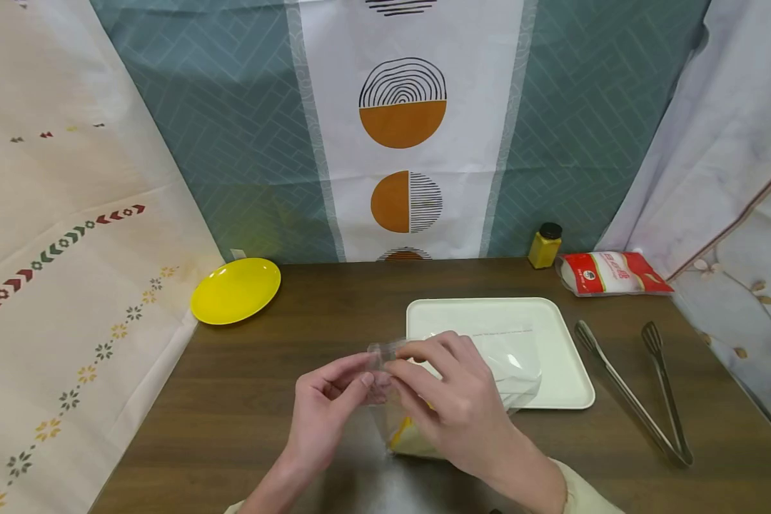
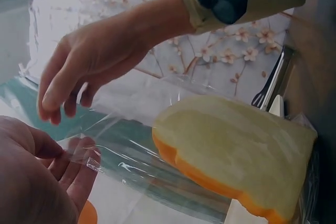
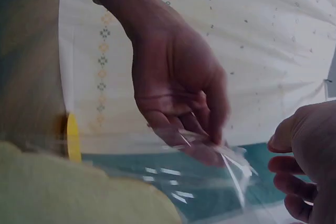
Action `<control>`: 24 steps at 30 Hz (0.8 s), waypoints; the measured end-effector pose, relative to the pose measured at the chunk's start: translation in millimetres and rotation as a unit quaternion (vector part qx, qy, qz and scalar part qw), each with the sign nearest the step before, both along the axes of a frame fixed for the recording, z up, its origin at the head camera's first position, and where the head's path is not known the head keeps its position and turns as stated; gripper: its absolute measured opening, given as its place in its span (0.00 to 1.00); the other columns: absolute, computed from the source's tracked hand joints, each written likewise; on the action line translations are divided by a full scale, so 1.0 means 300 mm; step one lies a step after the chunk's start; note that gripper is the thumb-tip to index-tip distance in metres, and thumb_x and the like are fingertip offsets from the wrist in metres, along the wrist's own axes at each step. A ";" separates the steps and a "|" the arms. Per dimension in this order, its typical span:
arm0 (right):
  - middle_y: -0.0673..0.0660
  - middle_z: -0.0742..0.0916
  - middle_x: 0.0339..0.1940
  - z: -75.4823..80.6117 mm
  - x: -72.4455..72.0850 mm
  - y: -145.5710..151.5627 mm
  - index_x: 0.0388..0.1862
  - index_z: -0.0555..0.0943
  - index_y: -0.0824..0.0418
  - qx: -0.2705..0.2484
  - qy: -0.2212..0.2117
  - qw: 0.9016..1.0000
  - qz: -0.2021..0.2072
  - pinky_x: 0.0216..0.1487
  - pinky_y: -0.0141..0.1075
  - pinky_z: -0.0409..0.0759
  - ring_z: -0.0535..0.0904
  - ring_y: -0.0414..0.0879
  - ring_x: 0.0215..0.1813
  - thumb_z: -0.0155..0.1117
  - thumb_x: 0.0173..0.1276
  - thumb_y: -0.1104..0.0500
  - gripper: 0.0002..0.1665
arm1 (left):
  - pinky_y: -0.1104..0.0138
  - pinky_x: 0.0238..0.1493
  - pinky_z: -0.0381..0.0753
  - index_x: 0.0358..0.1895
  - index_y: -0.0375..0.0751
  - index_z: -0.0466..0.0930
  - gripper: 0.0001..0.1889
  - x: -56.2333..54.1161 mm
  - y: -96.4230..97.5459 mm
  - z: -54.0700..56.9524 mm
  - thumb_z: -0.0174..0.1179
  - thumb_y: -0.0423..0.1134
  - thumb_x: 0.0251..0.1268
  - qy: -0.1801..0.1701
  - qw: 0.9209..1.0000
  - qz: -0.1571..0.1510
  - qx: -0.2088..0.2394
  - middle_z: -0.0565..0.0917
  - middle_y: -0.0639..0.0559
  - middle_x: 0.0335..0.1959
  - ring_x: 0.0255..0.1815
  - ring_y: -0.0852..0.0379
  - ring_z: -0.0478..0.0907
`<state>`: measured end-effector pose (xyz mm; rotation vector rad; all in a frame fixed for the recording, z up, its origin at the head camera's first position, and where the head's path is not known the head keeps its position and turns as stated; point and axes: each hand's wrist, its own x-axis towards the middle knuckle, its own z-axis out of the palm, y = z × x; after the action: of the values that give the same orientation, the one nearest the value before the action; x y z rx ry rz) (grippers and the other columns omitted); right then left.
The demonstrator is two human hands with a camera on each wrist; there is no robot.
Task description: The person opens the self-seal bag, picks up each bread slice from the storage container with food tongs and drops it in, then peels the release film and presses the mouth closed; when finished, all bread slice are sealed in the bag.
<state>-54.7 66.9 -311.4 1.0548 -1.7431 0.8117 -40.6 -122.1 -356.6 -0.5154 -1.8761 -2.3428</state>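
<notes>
A clear plastic bag [image 1: 382, 350] holds bread [image 1: 411, 439], pale yellow with an orange-brown crust edge. My left hand [image 1: 318, 403] pinches the gathered end of the bag between thumb and fingers. Close by, my right hand [image 1: 459, 400] hovers over the bag, fingers loosely bent. Both wrist views show a gap between the right hand [image 2: 92, 61] and the plastic, and nothing between its thumb and fingers. In the left wrist view the bread [image 2: 231, 150] shows its broad face through the film. From the head, my right hand hides much of the bag.
Beyond my hands lies a white tray [image 1: 578, 389] with clear plastic [image 1: 514, 357] over it. Metal tongs [image 1: 636, 407] lie spread at the right. At the back are a yellow plate [image 1: 236, 291], a black-capped yellow bottle [image 1: 545, 246] and a red-and-white packet [image 1: 613, 273].
</notes>
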 end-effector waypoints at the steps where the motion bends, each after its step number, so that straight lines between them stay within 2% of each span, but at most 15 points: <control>1: 0.54 0.85 0.37 -0.005 -0.007 -0.015 0.37 0.87 0.62 0.003 -0.002 1.000 -0.001 0.34 0.41 0.75 0.77 0.50 0.35 0.60 0.76 0.57 0.13 | 0.52 0.41 0.86 0.53 0.19 0.78 0.13 0.000 0.000 -0.002 0.58 0.22 0.68 0.004 1.000 -0.001 0.002 0.89 0.43 0.37 0.35 0.48 0.88; 6: 0.54 0.83 0.36 -0.030 -0.038 -0.056 0.39 0.87 0.62 0.002 -0.003 1.000 -0.018 0.32 0.41 0.74 0.75 0.51 0.34 0.64 0.73 0.59 0.08 | 0.55 0.41 0.86 0.56 0.27 0.82 0.15 0.002 -0.001 -0.007 0.58 0.20 0.67 0.025 1.000 -0.006 0.002 0.89 0.45 0.41 0.37 0.51 0.88; 10: 0.55 0.83 0.36 -0.043 -0.043 -0.059 0.40 0.88 0.62 0.006 -0.017 1.000 -0.021 0.32 0.41 0.74 0.75 0.51 0.34 0.64 0.73 0.57 0.10 | 0.53 0.41 0.86 0.57 0.24 0.80 0.16 0.002 0.000 -0.009 0.58 0.20 0.67 0.062 0.998 -0.017 -0.004 0.88 0.42 0.45 0.39 0.50 0.88; 13: 0.55 0.83 0.36 -0.046 -0.042 -0.054 0.39 0.88 0.62 0.006 -0.034 0.999 -0.018 0.33 0.41 0.74 0.75 0.51 0.34 0.65 0.73 0.58 0.10 | 0.53 0.41 0.85 0.57 0.22 0.79 0.16 0.000 0.006 -0.012 0.58 0.19 0.67 0.102 0.995 -0.020 -0.004 0.87 0.42 0.48 0.41 0.51 0.87; 16: 0.54 0.83 0.35 -0.043 -0.042 -0.047 0.38 0.89 0.62 0.004 -0.044 0.999 -0.010 0.35 0.41 0.75 0.75 0.51 0.34 0.67 0.71 0.58 0.08 | 0.54 0.41 0.85 0.56 0.22 0.80 0.16 0.000 0.010 -0.015 0.58 0.18 0.66 0.125 0.992 -0.015 -0.012 0.87 0.42 0.48 0.42 0.51 0.87; 19: 0.54 0.83 0.35 -0.036 -0.039 -0.040 0.37 0.89 0.62 0.004 -0.048 0.999 0.001 0.36 0.41 0.75 0.75 0.51 0.34 0.68 0.69 0.59 0.07 | 0.54 0.41 0.85 0.55 0.22 0.81 0.16 0.001 0.012 -0.018 0.58 0.16 0.64 0.132 0.991 -0.008 -0.023 0.87 0.42 0.48 0.42 0.50 0.87; 24: 0.52 0.83 0.34 -0.022 -0.032 -0.026 0.36 0.89 0.61 0.015 -0.042 0.999 0.008 0.34 0.39 0.74 0.75 0.50 0.33 0.66 0.72 0.59 0.09 | 0.55 0.41 0.85 0.56 0.24 0.80 0.18 -0.003 0.013 -0.019 0.56 0.14 0.64 0.166 0.986 -0.017 -0.029 0.86 0.41 0.49 0.44 0.51 0.87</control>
<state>-64.4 59.1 -317.9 1.0693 -1.8255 0.8533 -41.5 -118.1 -362.4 -0.8882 -1.7936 -2.0667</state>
